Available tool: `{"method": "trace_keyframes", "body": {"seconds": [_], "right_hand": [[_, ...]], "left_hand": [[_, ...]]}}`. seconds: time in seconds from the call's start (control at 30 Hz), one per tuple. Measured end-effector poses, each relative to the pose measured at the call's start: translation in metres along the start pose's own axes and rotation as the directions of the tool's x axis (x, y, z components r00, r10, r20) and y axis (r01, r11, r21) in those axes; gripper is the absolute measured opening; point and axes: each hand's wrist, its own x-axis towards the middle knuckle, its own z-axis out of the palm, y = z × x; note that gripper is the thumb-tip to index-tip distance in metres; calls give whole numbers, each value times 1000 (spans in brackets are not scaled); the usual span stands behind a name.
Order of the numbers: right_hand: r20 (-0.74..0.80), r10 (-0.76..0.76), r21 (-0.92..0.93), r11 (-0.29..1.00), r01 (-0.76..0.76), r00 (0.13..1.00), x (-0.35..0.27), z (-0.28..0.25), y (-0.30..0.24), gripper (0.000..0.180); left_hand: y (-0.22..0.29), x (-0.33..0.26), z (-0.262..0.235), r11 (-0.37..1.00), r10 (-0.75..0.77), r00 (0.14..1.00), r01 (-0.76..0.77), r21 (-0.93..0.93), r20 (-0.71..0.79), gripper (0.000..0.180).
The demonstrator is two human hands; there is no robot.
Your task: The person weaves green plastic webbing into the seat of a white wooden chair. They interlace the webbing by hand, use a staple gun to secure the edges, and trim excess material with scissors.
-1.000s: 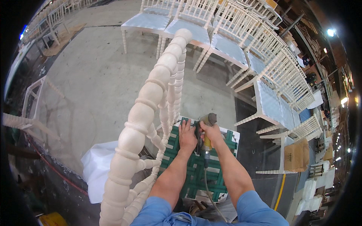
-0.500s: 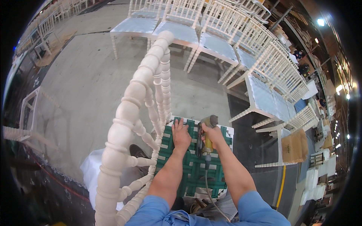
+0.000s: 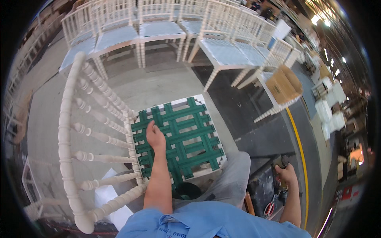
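A white chair frame stands in front of me, its turned-spindle backrest on the left. Green webbing criss-crosses its seat. My left hand is over the webbing's left part, fingers together and partly curled; whatever they may hold is hidden. Out to the right, my right hand is closed round the staple gun, whose dark head and a bit of yellowish body show. It is over a dark tray holding red-handled scissors. A roll of green webbing lies by my lap.
White chairs with pale covered seats line the far side. One chair at the right carries an open cardboard box. A yellow line runs along the floor beyond the tray. White cloth or paper lies below the backrest.
My right hand has carried the staple gun off the seat to the tray at the right. My left hand, flat before, is now partly curled. The view has swung right.
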Motion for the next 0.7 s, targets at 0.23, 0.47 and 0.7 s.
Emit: {"method": "trace_keyframes", "body": {"seconds": [0.23,0.47,0.7], "right_hand": [[132,86,445,885,-137,988,22,-36,141,50],[448,122,512,777,-366,886,69,-30,201,43],[-123,39,-188,980,-62,992,64,-14,209,46]], "left_hand": [[25,-158,-69,863,-330,601,504,-25,728,33],[-4,-197,-95,756,-654,102,128,642,750,40],[-3,-200,-69,629,-765,-337,-201,751,549,53]]}}
